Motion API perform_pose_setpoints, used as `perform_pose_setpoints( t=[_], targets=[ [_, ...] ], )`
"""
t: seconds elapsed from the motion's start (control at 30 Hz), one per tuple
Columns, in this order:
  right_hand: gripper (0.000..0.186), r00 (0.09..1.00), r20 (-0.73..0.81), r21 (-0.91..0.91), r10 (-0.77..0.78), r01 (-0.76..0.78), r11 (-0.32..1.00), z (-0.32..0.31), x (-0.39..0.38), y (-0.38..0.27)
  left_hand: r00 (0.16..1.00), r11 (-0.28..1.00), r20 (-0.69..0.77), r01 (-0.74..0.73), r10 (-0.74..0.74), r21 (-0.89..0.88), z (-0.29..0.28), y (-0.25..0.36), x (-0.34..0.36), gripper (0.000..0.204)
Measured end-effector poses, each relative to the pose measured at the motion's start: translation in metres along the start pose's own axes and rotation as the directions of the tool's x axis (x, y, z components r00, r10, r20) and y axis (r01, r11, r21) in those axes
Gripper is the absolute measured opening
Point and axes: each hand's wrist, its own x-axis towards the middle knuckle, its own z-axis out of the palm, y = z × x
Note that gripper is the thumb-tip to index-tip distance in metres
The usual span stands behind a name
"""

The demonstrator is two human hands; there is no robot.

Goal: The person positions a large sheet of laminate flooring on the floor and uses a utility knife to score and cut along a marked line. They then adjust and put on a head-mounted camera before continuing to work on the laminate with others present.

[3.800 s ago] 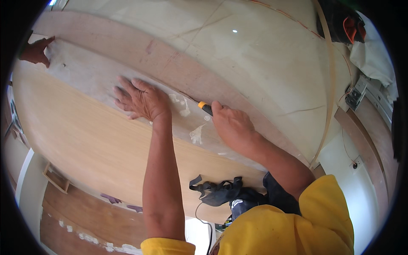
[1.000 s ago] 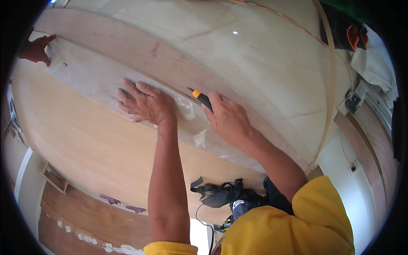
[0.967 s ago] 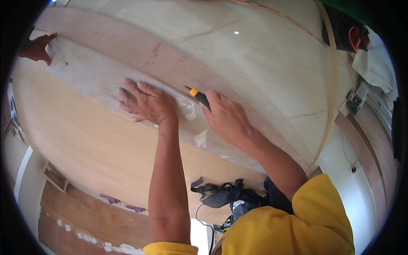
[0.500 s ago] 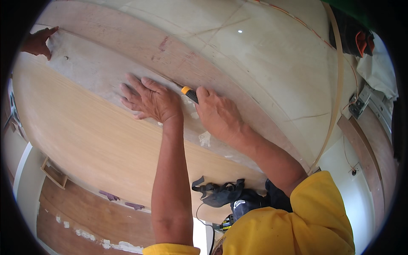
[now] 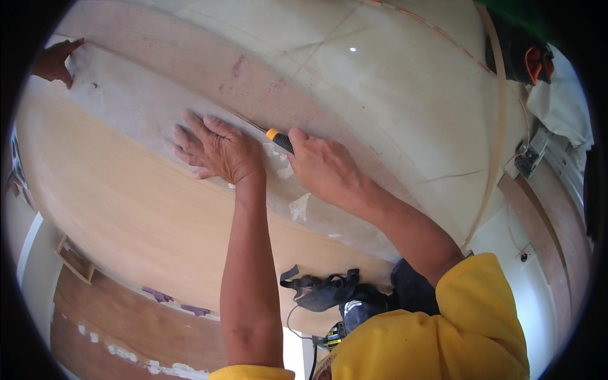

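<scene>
Clock positions are read from the centre of the view. The tool [image 5: 280,140], yellow and black at the handle, lies close by at 11 o'clock; it is gripped in the closed right hand [image 5: 326,166], with its thin shaft pointed toward 10 o'clock along the far edge of the grey strip [image 5: 133,88]. The left hand [image 5: 221,152], at 10 o'clock, is open, spread flat on the strip. Farther out at 10 o'clock, the strip's end is touched by a co-worker's hand [image 5: 56,61]. White patches [image 5: 299,207] are borne by the strip, which is bordered on its near side by a pale board [image 5: 126,171]. Between 8 and 9 o'clock, a small wooden box [image 5: 73,267] is seen; its contents cannot be made out. Black straps [image 5: 326,288] are seen at 6 o'clock.
</scene>
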Motion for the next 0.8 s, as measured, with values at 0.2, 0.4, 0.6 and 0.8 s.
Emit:
perform_pose_setpoints(
  t=[0.2,0.4,0.6,0.8],
  targets=[
    [0.018,0.999,-0.027,-0.055,-0.035,0.034,0.998,-0.002,0.001,-0.001,1.000,1.000,0.004,-0.003,0.003,-0.004,-0.001,0.002,-0.001,0.058],
    [0.013,0.999,0.040,-0.108,0.009,-0.005,0.994,-0.016,-0.006,-0.019,1.000,1.000,-0.014,-0.004,0.004,-0.008,0.000,0.003,-0.002,0.059],
    [0.019,0.976,0.149,-0.093,0.162,-0.149,0.984,-0.024,-0.050,0.013,1.000,1.000,0.005,0.004,-0.004,-0.020,-0.006,0.004,-0.005,0.060],
    [0.021,0.993,-0.088,0.112,0.080,-0.070,0.991,-0.036,-0.031,0.008,1.000,1.000,-0.004,0.028,-0.028,-0.005,-0.002,0.004,-0.002,0.058]
  ],
)
